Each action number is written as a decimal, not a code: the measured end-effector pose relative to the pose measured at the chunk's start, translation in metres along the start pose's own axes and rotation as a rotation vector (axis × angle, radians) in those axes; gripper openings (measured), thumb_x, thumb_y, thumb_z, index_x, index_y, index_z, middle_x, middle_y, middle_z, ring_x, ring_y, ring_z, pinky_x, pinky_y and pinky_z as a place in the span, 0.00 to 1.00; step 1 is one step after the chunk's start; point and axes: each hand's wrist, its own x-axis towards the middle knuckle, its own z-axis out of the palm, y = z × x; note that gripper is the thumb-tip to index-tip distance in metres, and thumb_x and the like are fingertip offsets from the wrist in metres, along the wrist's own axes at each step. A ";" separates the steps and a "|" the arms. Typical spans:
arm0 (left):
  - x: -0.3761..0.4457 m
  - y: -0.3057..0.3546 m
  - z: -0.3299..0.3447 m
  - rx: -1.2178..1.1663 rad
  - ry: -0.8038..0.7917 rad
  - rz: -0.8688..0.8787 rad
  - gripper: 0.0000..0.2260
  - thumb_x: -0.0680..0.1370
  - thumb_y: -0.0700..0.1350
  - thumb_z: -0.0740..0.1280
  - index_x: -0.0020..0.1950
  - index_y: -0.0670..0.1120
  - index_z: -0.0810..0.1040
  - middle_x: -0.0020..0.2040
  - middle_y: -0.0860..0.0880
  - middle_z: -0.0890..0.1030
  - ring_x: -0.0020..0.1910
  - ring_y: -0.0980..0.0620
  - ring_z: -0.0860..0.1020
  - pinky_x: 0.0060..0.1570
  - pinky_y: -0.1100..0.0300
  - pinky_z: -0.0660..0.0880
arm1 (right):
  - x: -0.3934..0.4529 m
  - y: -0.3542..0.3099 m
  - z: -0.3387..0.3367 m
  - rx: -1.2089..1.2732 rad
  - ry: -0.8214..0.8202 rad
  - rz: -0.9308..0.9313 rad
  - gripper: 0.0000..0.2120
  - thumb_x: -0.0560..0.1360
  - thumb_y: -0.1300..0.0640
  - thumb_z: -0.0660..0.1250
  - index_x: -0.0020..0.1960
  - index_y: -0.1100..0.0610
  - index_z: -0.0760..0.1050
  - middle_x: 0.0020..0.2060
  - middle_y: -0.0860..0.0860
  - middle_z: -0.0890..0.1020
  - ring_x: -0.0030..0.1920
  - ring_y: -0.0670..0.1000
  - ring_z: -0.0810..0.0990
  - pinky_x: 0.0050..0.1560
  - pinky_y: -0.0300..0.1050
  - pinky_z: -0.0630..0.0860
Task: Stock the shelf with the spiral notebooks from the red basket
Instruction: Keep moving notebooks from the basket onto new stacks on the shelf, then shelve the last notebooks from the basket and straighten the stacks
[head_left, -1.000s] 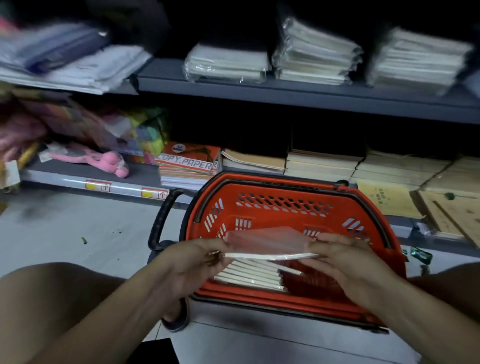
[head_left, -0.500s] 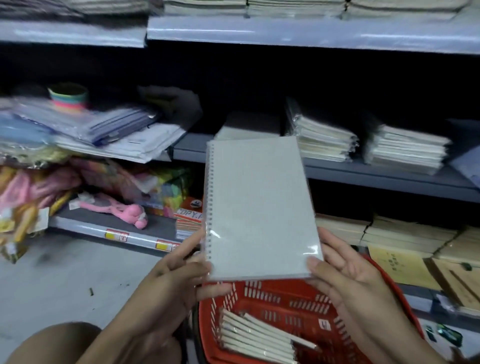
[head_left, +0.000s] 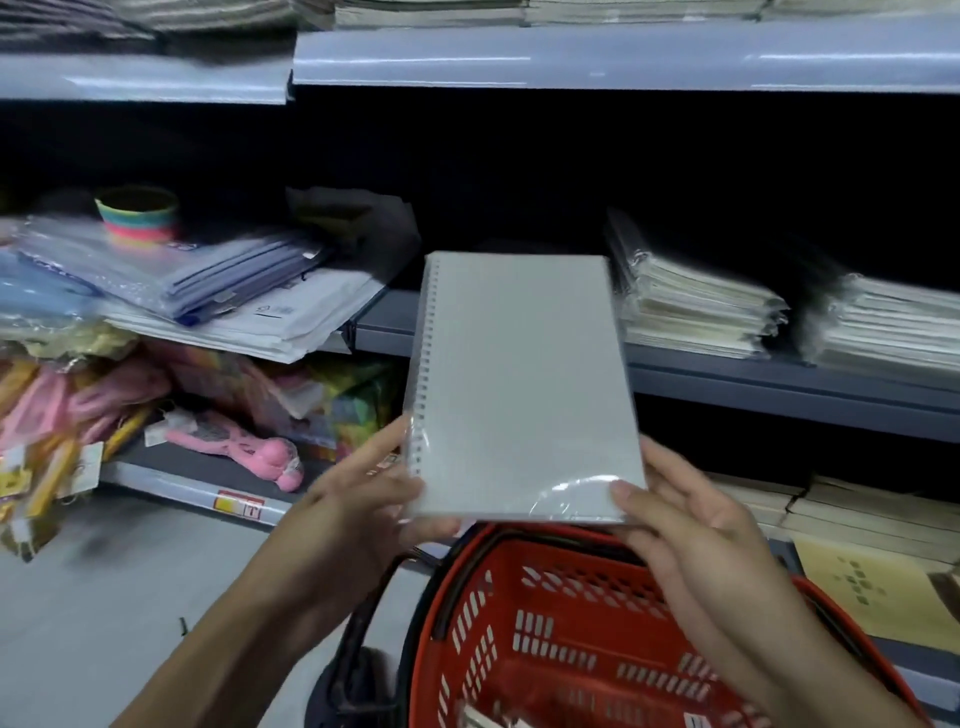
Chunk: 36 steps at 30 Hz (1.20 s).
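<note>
A grey spiral notebook (head_left: 524, 384) in clear plastic wrap is held up in front of the middle shelf (head_left: 779, 387), its spiral on the left. My left hand (head_left: 363, 514) grips its lower left corner. My right hand (head_left: 685, 530) holds its lower right corner, thumb on the cover. Below them sits the red basket (head_left: 561, 634) on the floor, with a few more notebooks (head_left: 483, 719) just showing at its bottom. Stacks of wrapped notebooks (head_left: 696, 306) lie on the middle shelf to the right.
Loose folders and paper packs (head_left: 208, 291) overhang the shelf at the left, with a rainbow spring toy (head_left: 137, 215) behind. Pink toys (head_left: 244, 447) lie on the bottom shelf. Brown paper books (head_left: 872, 519) fill the lower right shelf. The top shelf (head_left: 623, 57) runs overhead.
Both hands lifted one notebook out of the basket and raised it upright toward the middle shelf. The view has tilted up and moved closer.
</note>
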 end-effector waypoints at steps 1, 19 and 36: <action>0.013 0.009 0.000 0.022 -0.024 0.018 0.24 0.79 0.31 0.59 0.71 0.49 0.75 0.65 0.45 0.82 0.62 0.40 0.81 0.53 0.54 0.82 | 0.013 -0.007 0.003 0.020 -0.005 -0.015 0.23 0.78 0.69 0.65 0.71 0.56 0.73 0.55 0.54 0.87 0.56 0.54 0.85 0.61 0.51 0.79; 0.126 0.006 -0.004 0.374 0.500 0.255 0.19 0.74 0.35 0.75 0.64 0.44 0.78 0.56 0.47 0.84 0.49 0.52 0.86 0.49 0.60 0.83 | 0.115 -0.013 0.013 -0.263 0.180 -0.161 0.21 0.72 0.62 0.77 0.63 0.57 0.77 0.51 0.52 0.86 0.44 0.52 0.89 0.55 0.49 0.82; 0.239 0.018 0.003 0.448 0.761 0.349 0.10 0.76 0.47 0.74 0.57 0.50 0.83 0.51 0.50 0.82 0.46 0.54 0.81 0.59 0.56 0.79 | 0.210 -0.022 0.041 -0.450 0.497 -0.407 0.14 0.75 0.56 0.75 0.34 0.56 0.75 0.28 0.63 0.81 0.23 0.62 0.79 0.23 0.55 0.80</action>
